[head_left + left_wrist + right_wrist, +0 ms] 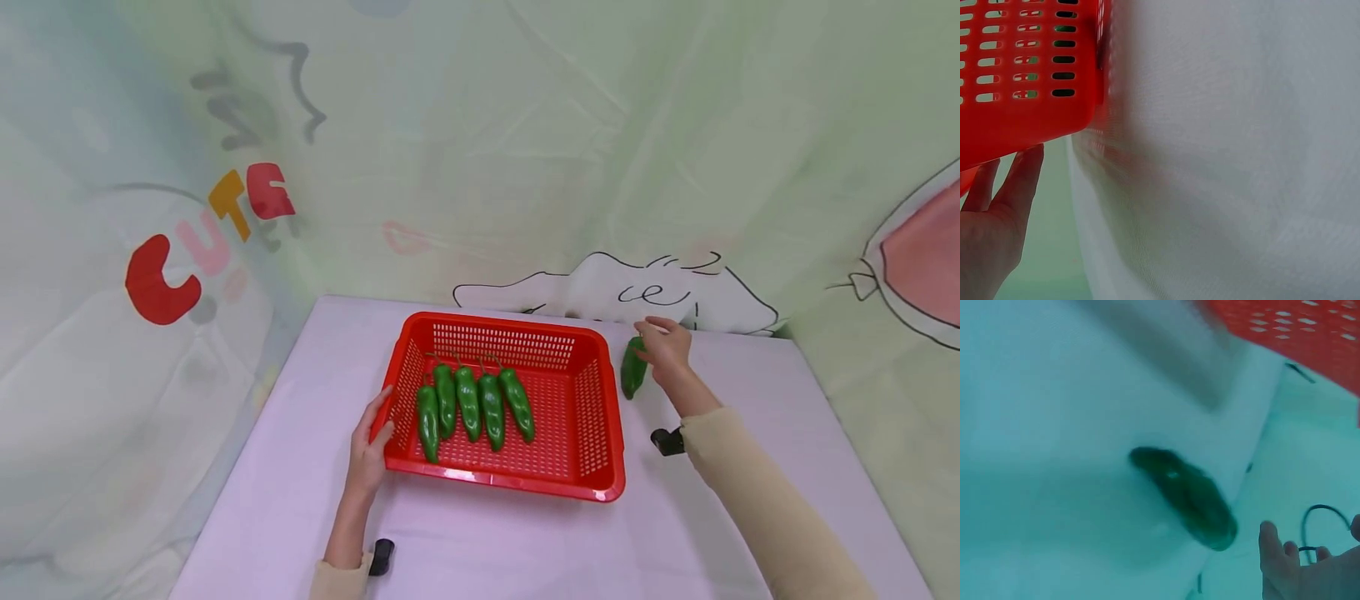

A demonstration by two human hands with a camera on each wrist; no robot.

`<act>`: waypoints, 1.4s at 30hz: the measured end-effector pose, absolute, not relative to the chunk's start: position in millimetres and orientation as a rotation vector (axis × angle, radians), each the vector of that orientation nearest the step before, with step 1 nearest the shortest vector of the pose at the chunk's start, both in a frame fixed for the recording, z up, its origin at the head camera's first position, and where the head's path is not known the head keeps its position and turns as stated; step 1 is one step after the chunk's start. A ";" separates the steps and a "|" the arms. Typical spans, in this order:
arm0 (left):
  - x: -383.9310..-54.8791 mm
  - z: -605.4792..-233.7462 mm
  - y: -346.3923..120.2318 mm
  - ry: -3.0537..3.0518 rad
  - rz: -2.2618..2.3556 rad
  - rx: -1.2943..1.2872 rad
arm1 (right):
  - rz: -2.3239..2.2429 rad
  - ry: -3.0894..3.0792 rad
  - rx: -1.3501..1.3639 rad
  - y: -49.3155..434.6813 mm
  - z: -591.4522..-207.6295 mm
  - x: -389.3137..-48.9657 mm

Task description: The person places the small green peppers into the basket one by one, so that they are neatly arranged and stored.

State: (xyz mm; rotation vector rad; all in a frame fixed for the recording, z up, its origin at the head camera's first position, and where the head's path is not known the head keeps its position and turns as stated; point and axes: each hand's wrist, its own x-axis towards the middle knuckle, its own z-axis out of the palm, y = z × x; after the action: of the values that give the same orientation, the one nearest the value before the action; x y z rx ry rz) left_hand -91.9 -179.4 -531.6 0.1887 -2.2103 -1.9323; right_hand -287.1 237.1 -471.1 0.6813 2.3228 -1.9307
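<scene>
A red plastic basket (491,481) with slotted walls stands on the table. Inside, several green peppers (468,404) lie side by side, stems toward the far wall. My left hand (367,450) holds the basket's left side, thumb by the rim; the left wrist view shows its fingertips (1032,156) against the red plastic. Right of the basket is one more green pepper (632,371), and my right hand (667,346) is at its stem end, overlapping it from the head. From the right wrist, the fingers (1272,556) appear spread, with a gap to the pepper (1188,497).
A pale cloth covers the table (285,467). Behind it hangs a printed cloth backdrop (465,167) with colourful letters and drawn shapes, also closing in at both sides. A black wrist strap piece (667,442) shows at the right wrist.
</scene>
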 end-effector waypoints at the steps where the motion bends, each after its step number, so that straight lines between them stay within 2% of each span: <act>1: -91.9 -532.1 -179.6 -2.206 -1.930 0.184 | -1.902 2.369 0.699 238.6 -475.9 -288.1; 9: -91.1 -531.7 -179.0 -2.191 -1.929 0.173 | -1.713 2.529 0.774 242.4 -514.8 -296.2; 17: -90.8 -533.7 -177.5 -2.188 -1.943 0.172 | -1.616 2.569 0.742 242.6 -529.6 -292.1; 24: -90.4 -532.7 -177.6 -2.177 -1.951 0.170 | -1.497 2.692 0.641 242.5 -532.7 -289.6; 42: -90.4 -532.0 -179.4 -2.201 -1.927 0.161 | -1.717 2.380 0.766 267.5 -514.5 -267.7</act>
State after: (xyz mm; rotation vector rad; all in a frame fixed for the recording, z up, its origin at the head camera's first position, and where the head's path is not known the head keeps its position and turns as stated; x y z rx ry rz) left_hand -90.4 -179.4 -532.0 0.1611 -2.2007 -1.9274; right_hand -267.7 267.5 -514.5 0.7662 2.3797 -1.7168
